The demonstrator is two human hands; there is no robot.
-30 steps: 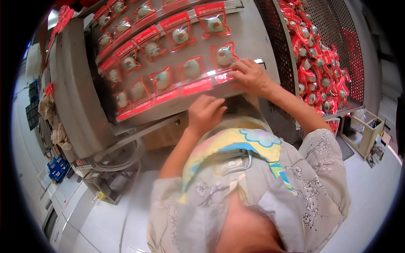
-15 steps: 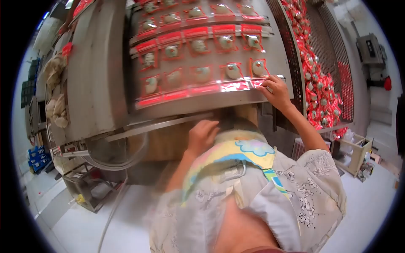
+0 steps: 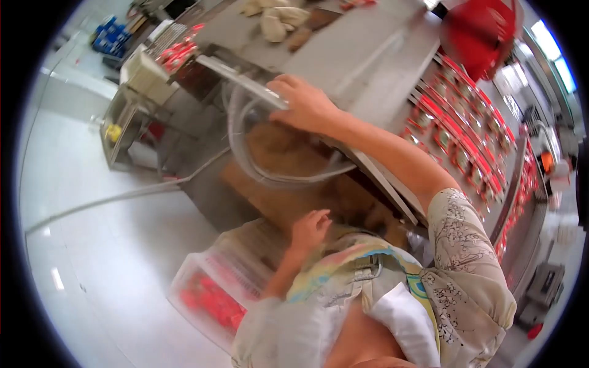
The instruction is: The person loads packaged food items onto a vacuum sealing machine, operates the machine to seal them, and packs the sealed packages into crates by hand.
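Observation:
My right hand (image 3: 302, 103) reaches across to the metal bar (image 3: 239, 80) along the front edge of the steel machine, its fingers curled over the bar. Below the bar hangs a loop of clear hose (image 3: 236, 132). My left hand (image 3: 311, 230) is low in front of my apron, holding nothing, with its slightly blurred fingers apart. Rows of red-and-clear packets (image 3: 460, 159), each with a roundish pale thing inside, lie on the machine's steel bed to the right, beyond my right forearm.
A white crate (image 3: 196, 264) with red packets inside stands on the floor at lower left. Pale cloth gloves (image 3: 282, 23) lie on the steel top. A small metal stand (image 3: 126, 132), blue bins (image 3: 111, 37) and a round red object (image 3: 481, 37) are farther off.
The view has swung to the left. My right hand has left the front row of packets and now lies on the metal bar. The crate of red packets has come into view.

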